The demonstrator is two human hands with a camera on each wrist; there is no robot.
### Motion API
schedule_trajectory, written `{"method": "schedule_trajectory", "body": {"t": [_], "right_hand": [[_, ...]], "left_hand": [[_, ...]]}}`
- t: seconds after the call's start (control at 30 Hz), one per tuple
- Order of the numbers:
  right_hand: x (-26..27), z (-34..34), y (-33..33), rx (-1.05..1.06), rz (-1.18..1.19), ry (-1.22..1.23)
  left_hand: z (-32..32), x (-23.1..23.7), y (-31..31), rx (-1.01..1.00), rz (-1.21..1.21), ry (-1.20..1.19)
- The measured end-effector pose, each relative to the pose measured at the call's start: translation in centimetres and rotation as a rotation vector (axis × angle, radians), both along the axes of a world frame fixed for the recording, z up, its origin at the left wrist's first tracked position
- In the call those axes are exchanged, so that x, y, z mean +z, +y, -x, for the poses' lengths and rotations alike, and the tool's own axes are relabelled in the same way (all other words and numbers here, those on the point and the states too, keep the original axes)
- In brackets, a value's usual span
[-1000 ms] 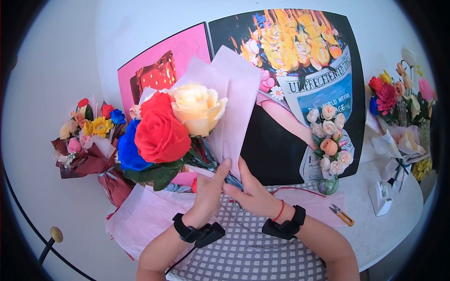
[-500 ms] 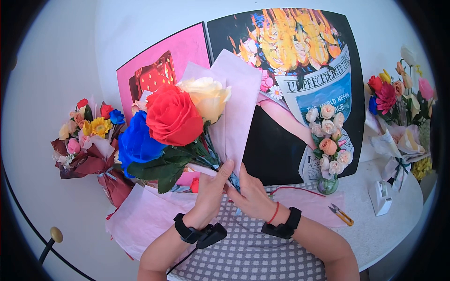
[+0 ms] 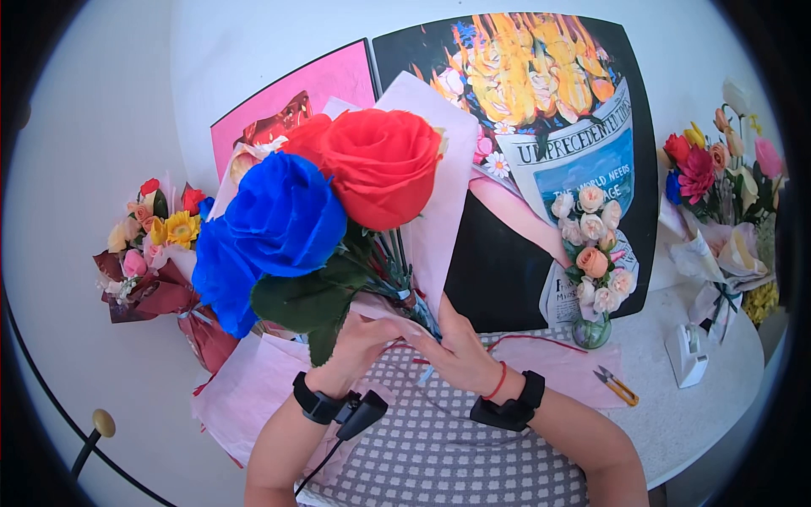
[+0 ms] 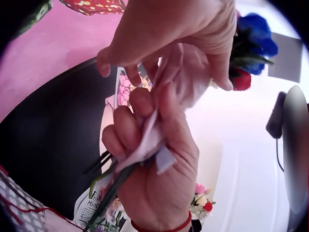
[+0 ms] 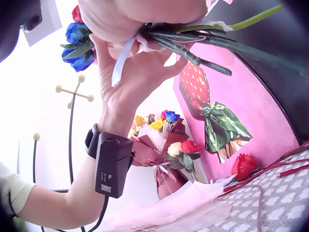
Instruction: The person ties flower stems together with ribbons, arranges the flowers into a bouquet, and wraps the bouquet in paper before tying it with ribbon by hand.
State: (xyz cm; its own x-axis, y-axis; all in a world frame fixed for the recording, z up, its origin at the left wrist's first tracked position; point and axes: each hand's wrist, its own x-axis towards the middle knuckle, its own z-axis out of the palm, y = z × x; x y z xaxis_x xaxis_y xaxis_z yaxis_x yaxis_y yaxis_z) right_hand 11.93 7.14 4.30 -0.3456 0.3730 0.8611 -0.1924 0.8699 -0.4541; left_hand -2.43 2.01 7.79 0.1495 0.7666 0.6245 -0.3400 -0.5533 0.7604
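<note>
A bouquet of large blue roses (image 3: 287,215), red roses (image 3: 384,165) and green leaves (image 3: 296,304) is held up over the table, backed by pale pink wrapping paper (image 3: 443,207). My right hand (image 3: 463,351) grips the gathered paper and stems low down, fingers curled round them in the left wrist view. Bare stem ends (image 5: 212,67) stick out below that hand in the right wrist view, beside a short pale ribbon end (image 5: 123,63). Just above it, my left hand (image 3: 345,351) curls round the paper, thumb on one side and fingers on the other. Leaves partly hide it in the head view.
A maroon-wrapped bouquet (image 3: 198,334) stands left, over pink paper sheets (image 3: 245,389). To the right are a glass vase (image 3: 591,332) of pale roses, scissors (image 3: 621,390), a tape dispenser (image 3: 686,355) and another bouquet (image 3: 718,245). Pictures (image 3: 507,279) lean behind.
The bouquet has turned, bringing the blue roses forward and hiding the cream rose. My left hand has shifted from the stems round the paper's left side; my right hand keeps its grip.
</note>
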Motion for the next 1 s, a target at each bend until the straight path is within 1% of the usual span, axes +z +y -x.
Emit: {"method": "schedule_trajectory", "body": {"t": [0.07, 0.1, 0.17, 0.2, 0.27, 0.4, 0.47, 0.53, 0.57, 0.63, 0.67, 0.73, 0.8, 0.87, 0.9, 0.93, 0.97, 1.0], "right_hand": [[0.2, -0.1, -0.3, 0.137, 0.084, -0.014], [0.1, 0.1, -0.2, 0.137, 0.083, -0.013], [-0.1, 0.4, -0.1, 0.142, -0.054, 0.012], [-0.1, 0.3, -0.2, 0.142, -0.056, 0.011], [0.2, 0.0, -0.5, 0.144, -0.039, -0.068], [0.2, 0.1, -0.9, 0.108, -0.060, -0.043], [-0.4, 0.3, -0.6, 0.029, -0.017, -0.093], [-0.2, 0.4, -0.9, 0.070, -0.008, -0.062], [0.0, 0.4, -1.0, 0.109, 0.000, -0.032], [-0.2, 0.7, -0.9, 0.098, -0.034, -0.006], [-0.3, 0.7, -0.9, 0.088, -0.068, 0.018], [0.2, 0.5, -1.4, 0.107, -0.030, 0.008], [0.3, 0.5, -1.5, 0.127, 0.007, -0.002], [0.2, 0.8, -1.2, 0.028, -0.118, 0.062], [0.3, 0.5, -1.5, 0.029, -0.118, 0.062], [0.5, 0.0, -2.1, -0.004, -0.039, -0.072], [0.6, -0.3, -2.4, -0.037, 0.039, -0.206], [0.6, -0.3, -2.4, -0.036, 0.037, -0.206]], "left_hand": [[2.5, -1.0, 1.3, -0.070, 0.001, 0.207], [4.0, -1.8, 2.8, -0.070, 0.000, 0.208], [6.1, -2.9, 5.3, -0.212, -0.035, 0.315], [6.3, -3.2, 5.4, -0.212, -0.036, 0.315], [5.5, -2.7, 4.6, -0.170, 0.015, 0.245], [3.1, -1.5, 1.4, -0.081, 0.124, 0.099], [2.1, -1.0, 0.0, -0.033, 0.179, 0.027], [1.6, -0.9, -0.5, 0.016, 0.232, -0.044], [1.5, -1.0, -0.4, 0.015, 0.233, -0.043], [1.4, -1.4, -0.2, 0.070, 0.120, -0.101], [1.7, -1.6, -0.1, 0.070, 0.121, -0.101], [2.5, -1.9, 0.0, 0.196, 0.150, 0.011], [2.2, -1.5, -0.3, 0.195, 0.127, 0.037], [1.5, -1.0, -0.3, 0.193, 0.104, 0.064], [0.8, -0.8, -0.1, 0.135, 0.060, 0.004], [0.2, -0.6, 0.1, 0.075, 0.015, -0.055], [-0.3, -0.5, 0.0, 0.076, 0.014, -0.055], [-0.8, -0.3, -0.2, 0.074, 0.058, -0.070]]}}
